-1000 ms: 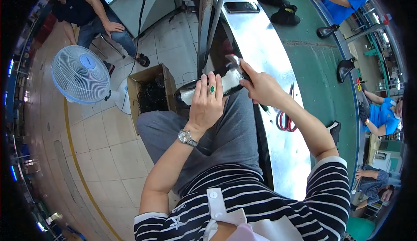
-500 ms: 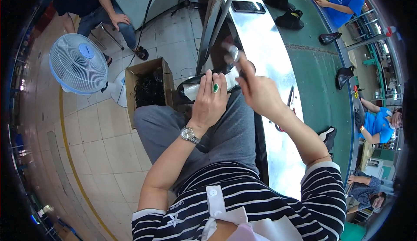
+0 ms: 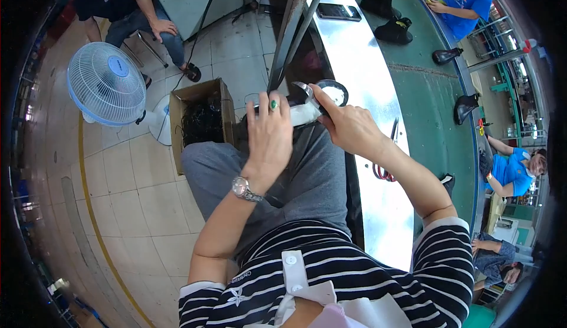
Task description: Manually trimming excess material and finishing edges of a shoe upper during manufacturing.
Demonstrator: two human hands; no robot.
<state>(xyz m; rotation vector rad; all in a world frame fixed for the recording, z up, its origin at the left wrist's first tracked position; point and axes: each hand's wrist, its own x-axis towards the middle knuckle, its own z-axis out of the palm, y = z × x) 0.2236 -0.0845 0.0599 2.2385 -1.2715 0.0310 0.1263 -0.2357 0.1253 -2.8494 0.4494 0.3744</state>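
Note:
A dark shoe (image 3: 302, 114) lies over my lap with its white underside facing up. Its round white end, ringed by a dark rim, rests close to the metal bench edge. My right hand (image 3: 354, 128) is closed around a tool with a curved shiny metal head, which looks like a hammer (image 3: 303, 88), held just over the shoe. My left hand (image 3: 269, 128), wearing a green-stone ring and a wristwatch (image 3: 240, 187), is at the shoe's other end with fingers stretched and somewhat apart. It hides that part of the shoe, and whether the fingertips touch it is unclear.
A metal bench (image 3: 384, 210) at my right holds red-handled scissors (image 3: 387, 171) and a phone (image 3: 338, 12). Beyond it, a green conveyor (image 3: 422, 100) carries black boots (image 3: 394, 31). On my left are a cardboard box (image 3: 225, 112) of dark scraps and a fan (image 3: 106, 84). Other people sit around.
My left hand has shifted left and its fingers have lifted from lying across the white underside. The metal tool head, blurred before, now sits lower, and the shoe's round end shows more.

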